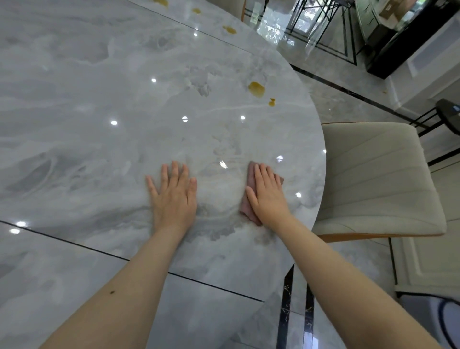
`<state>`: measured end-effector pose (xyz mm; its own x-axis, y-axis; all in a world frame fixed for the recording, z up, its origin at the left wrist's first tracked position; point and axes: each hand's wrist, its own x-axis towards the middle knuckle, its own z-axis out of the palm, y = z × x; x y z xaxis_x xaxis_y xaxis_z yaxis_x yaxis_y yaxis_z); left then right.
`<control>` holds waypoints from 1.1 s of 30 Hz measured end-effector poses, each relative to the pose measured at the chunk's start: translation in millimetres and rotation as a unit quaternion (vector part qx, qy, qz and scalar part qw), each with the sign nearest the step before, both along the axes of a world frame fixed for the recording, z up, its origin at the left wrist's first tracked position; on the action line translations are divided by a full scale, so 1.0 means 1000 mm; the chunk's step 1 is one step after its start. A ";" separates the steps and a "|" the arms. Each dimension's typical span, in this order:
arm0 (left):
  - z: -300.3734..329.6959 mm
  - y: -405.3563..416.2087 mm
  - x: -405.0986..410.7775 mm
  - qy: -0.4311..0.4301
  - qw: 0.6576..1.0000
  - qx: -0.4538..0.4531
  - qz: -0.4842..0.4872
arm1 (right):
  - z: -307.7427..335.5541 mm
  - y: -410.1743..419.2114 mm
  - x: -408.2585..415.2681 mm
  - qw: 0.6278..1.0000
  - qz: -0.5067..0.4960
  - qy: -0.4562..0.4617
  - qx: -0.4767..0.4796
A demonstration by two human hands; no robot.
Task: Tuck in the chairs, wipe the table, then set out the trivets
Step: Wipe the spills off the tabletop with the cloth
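Pressing flat on the marble table (99, 99), both of our hands are spread with straight fingers. Our left hand (174, 196) lies bare on the stone, palm down, holding nothing. Our right hand (267, 196) lies palm down on one pinkish cloth (251, 174), which shows past the fingertips, beside the thumb and near the wrist; the fingers are laid straight over it, not curled round it. The two hands are apart, with a stretch of glossy grey stone between them, and the cloth sits near the table's rounded right edge.

We count yellow-orange stains on the top: one large blot (256, 89) beyond the right hand, one small spot (271, 102) just beside it, and three more further off toward the far edge, near (229, 30), (196, 11) and (160, 2), five in all. Two dark seam lines cross the tabletop, one far and one near us.

One beige upholstered chair (378, 179) stands at the right, its seat partly under the table's edge. We see no more than a sliver of a second chair (242, 7) at the top. Glossy floor tiles (348, 99) with dark borders lie beyond.
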<state>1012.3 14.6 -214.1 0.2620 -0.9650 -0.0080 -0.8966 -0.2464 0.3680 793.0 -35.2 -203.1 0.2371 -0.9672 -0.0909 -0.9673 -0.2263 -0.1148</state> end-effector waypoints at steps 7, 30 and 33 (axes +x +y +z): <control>-0.001 0.000 0.003 0.010 1.000 -0.007 -0.014 | -0.005 0.037 0.060 0.995 0.092 -0.041 0.012; -0.008 -0.082 0.002 -0.011 0.998 -0.030 0.051 | -0.010 -0.109 0.082 0.999 0.006 -0.048 -0.024; -0.012 -0.081 0.009 0.033 0.997 -0.056 0.046 | -0.007 -0.060 0.088 0.991 0.123 -0.059 0.002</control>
